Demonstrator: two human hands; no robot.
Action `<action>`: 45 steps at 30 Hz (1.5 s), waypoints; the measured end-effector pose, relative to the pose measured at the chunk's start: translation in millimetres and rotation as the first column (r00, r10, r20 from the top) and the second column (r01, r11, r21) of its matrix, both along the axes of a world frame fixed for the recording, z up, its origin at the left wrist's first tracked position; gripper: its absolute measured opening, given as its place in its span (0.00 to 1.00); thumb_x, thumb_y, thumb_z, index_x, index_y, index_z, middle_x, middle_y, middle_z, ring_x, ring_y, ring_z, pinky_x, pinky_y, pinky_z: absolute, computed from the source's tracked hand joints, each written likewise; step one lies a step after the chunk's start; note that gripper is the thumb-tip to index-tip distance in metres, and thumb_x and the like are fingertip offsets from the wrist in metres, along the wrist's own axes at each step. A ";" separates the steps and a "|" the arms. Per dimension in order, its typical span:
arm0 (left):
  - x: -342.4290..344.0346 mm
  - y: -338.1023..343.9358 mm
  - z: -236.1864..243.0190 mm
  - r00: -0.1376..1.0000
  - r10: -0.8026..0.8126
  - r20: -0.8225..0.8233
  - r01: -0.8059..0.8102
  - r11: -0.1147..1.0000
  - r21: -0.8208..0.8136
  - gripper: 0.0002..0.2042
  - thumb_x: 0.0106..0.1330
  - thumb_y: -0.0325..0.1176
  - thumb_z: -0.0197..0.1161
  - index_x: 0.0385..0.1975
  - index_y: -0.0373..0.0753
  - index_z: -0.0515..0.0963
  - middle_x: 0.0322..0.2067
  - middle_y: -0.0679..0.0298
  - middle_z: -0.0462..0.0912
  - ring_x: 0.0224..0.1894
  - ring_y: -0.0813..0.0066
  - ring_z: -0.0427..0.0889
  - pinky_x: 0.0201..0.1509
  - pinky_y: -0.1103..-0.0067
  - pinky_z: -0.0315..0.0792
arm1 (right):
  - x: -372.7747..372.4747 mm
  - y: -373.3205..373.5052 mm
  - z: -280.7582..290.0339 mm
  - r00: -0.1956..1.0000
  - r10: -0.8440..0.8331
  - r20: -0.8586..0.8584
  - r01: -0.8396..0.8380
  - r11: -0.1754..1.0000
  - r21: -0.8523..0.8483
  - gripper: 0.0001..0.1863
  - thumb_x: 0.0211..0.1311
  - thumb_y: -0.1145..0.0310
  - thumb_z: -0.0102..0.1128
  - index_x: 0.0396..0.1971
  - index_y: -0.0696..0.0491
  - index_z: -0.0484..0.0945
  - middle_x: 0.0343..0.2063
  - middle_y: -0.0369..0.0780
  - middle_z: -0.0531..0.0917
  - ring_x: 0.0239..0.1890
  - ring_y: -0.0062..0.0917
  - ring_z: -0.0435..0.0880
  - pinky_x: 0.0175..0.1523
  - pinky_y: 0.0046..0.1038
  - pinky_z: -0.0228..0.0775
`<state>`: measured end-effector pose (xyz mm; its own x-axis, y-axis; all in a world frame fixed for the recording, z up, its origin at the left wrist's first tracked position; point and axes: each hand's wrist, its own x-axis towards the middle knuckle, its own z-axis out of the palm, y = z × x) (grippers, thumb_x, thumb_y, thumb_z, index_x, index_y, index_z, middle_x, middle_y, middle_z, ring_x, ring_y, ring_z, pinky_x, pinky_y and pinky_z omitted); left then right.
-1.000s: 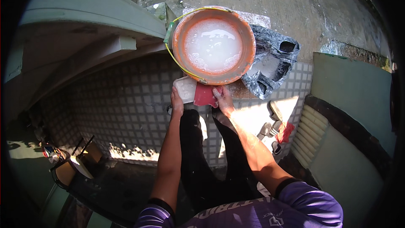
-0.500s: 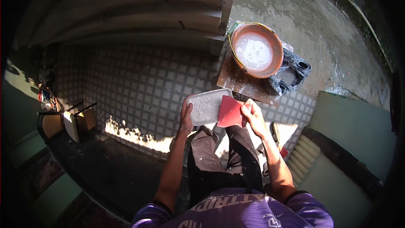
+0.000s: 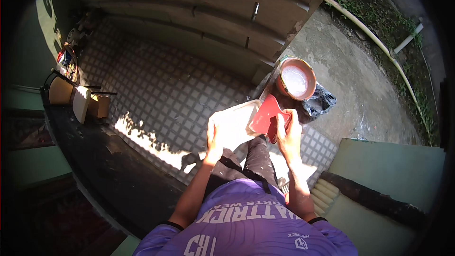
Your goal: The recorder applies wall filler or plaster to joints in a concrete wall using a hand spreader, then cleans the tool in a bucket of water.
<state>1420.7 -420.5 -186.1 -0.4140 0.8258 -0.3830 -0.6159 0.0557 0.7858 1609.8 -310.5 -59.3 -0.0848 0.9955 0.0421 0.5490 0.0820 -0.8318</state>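
Observation:
My left hand (image 3: 214, 138) grips the near left edge of a shallow white tray (image 3: 233, 122), its inside washed out by bright sunlight. Closed around a red flat scraper (image 3: 268, 117) is my right hand (image 3: 288, 137), with the thumb pressed on its face. The scraper's wide edge overlaps the tray's right side; whether the two touch I cannot tell. Past the scraper stands an orange-brown bucket (image 3: 310, 87) holding a whitish liquid (image 3: 294, 80), and a crumpled dark plastic bag (image 3: 321, 103) lies against it.
Grey-and-white tiles (image 3: 156, 80) cover the floor on the left. Chairs (image 3: 81, 104) stand at the far left beside a dark ledge (image 3: 118, 161). A low green wall (image 3: 379, 170) is at right, a slatted wooden wall (image 3: 208, 14) ahead. A pale pipe (image 3: 369, 33) runs along the plants.
My view has tilted up, showing more of the wall and plants. The tray has come into strong sunlight, and the scraper is turned more upright at its right edge.

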 end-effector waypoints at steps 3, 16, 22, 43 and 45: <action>-3.7 -13.3 20.6 0.991 0.042 -0.131 -0.033 0.997 0.072 0.18 0.69 0.33 0.48 0.57 0.33 0.65 0.50 0.61 0.71 0.53 0.75 0.68 0.59 0.79 0.62 | -25.4 -18.5 11.5 0.997 0.022 -0.068 -0.020 0.999 0.038 0.10 0.66 0.70 0.56 0.41 0.58 0.69 0.18 0.44 0.78 0.20 0.20 0.76 0.27 0.25 0.68; -47.5 -20.8 65.8 0.945 0.226 -0.238 -0.190 0.968 0.164 0.17 0.72 0.33 0.44 0.56 0.32 0.64 0.50 0.61 0.72 0.53 0.75 0.70 0.59 0.79 0.63 | -95.2 -26.2 31.9 0.950 0.029 -0.311 -0.014 0.999 0.048 0.08 0.65 0.70 0.57 0.36 0.58 0.70 0.25 0.37 0.76 0.29 0.17 0.74 0.36 0.23 0.69; -95.7 21.7 74.7 0.932 0.263 -0.249 -0.207 0.951 0.230 0.18 0.72 0.31 0.46 0.60 0.34 0.62 0.53 0.61 0.70 0.56 0.73 0.69 0.61 0.78 0.62 | -153.0 11.7 35.7 0.960 0.116 -0.256 -0.103 0.993 0.063 0.11 0.61 0.68 0.61 0.38 0.58 0.72 0.25 0.41 0.81 0.28 0.22 0.79 0.36 0.25 0.72; -350.0 171.8 70.2 0.985 0.152 -0.079 -0.148 0.988 0.053 0.25 0.71 0.39 0.50 0.65 0.40 0.56 0.62 0.56 0.62 0.62 0.64 0.63 0.65 0.69 0.59 | -383.7 160.6 35.9 0.953 0.252 -0.170 -0.229 0.962 0.148 0.16 0.59 0.70 0.63 0.45 0.56 0.72 0.31 0.50 0.82 0.31 0.43 0.84 0.34 0.33 0.75; -391.4 186.4 70.2 0.997 0.038 -0.074 -0.043 0.997 -0.064 0.26 0.71 0.38 0.51 0.67 0.40 0.56 0.62 0.58 0.63 0.62 0.66 0.63 0.66 0.70 0.57 | -407.6 155.3 37.2 0.950 0.262 -0.172 -0.240 0.961 0.135 0.17 0.58 0.70 0.63 0.46 0.57 0.71 0.32 0.51 0.81 0.32 0.44 0.83 0.35 0.33 0.75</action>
